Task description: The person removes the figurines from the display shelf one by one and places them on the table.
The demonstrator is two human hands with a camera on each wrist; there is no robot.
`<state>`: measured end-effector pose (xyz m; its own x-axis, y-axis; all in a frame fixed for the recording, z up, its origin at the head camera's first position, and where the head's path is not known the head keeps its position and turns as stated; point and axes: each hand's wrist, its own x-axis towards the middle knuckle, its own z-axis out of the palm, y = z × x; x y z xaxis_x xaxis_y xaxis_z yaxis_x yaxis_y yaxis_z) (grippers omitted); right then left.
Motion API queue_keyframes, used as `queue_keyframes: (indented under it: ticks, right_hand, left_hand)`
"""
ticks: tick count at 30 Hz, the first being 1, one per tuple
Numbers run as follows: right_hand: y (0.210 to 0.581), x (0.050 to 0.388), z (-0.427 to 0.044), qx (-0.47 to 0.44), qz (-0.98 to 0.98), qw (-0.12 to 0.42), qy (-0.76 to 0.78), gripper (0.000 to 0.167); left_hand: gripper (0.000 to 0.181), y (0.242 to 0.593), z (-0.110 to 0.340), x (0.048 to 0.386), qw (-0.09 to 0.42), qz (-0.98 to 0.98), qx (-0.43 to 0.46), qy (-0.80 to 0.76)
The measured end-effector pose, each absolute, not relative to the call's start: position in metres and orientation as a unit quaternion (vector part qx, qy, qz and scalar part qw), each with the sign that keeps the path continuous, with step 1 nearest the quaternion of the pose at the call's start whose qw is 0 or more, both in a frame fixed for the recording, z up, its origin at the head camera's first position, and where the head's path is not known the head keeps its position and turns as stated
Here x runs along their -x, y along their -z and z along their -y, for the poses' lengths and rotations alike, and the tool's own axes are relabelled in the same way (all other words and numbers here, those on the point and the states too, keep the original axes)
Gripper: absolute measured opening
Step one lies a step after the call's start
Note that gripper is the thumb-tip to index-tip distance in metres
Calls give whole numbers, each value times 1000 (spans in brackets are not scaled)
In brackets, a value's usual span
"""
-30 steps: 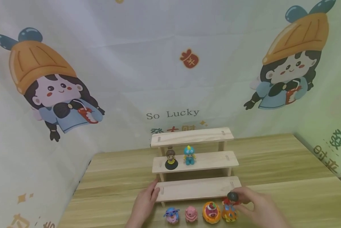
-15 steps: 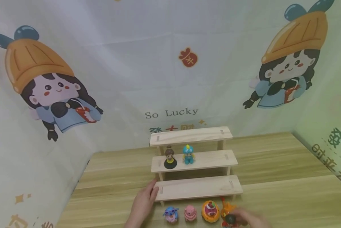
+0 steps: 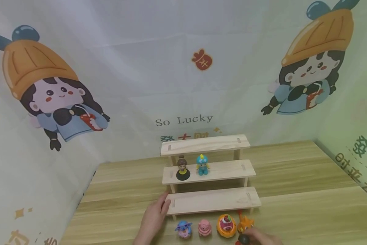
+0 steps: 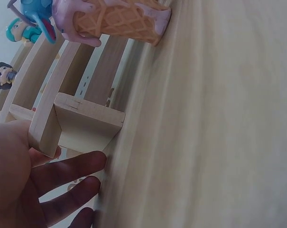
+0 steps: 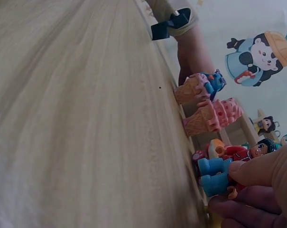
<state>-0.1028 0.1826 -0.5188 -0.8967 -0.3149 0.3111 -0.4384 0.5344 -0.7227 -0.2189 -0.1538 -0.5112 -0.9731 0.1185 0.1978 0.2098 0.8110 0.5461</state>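
My left hand (image 3: 154, 217) grips the left end of the lowest step of a wooden three-step display stand (image 3: 212, 200), its other fingers spread beside the stand in the left wrist view. Near the front edge of the head view, my right hand (image 3: 261, 236) pinches a toy figure (image 5: 217, 175) with black hair, red top and blue legs between thumb and fingers. Just beyond it sits an orange toy (image 3: 245, 223), partly covered. To its left stand a round orange toy (image 3: 226, 226), a pink ice-cream-cone figure (image 3: 205, 228) and a blue one with glasses (image 3: 184, 229).
On the middle step stand a brown-haired figure (image 3: 182, 168) on a black base and a turquoise figure (image 3: 202, 165). Behind the wood-grain tabletop (image 3: 297, 177) hangs a printed cloth (image 3: 146, 68); it also covers both sides.
My right hand has moved the black-haired figure from beside the lowest step toward the front edge, uncovering more of the orange toy. My left hand stays on the step.
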Motion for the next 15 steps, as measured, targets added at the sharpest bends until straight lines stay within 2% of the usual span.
queue_keyframes:
  ticks: [3, 10, 15]
  right_hand:
    - [520, 103, -181, -208, 875, 68, -433, 32]
    - [528, 102, -177, -219, 875, 141, -408, 30]
    - [530, 101, -175, -213, 871, 135, -420, 28]
  left_hand:
    - [39, 512, 154, 220, 79, 948, 88, 296]
    - [39, 512, 154, 220, 87, 947, 95, 295]
    - [39, 512, 154, 220, 87, 948, 94, 292]
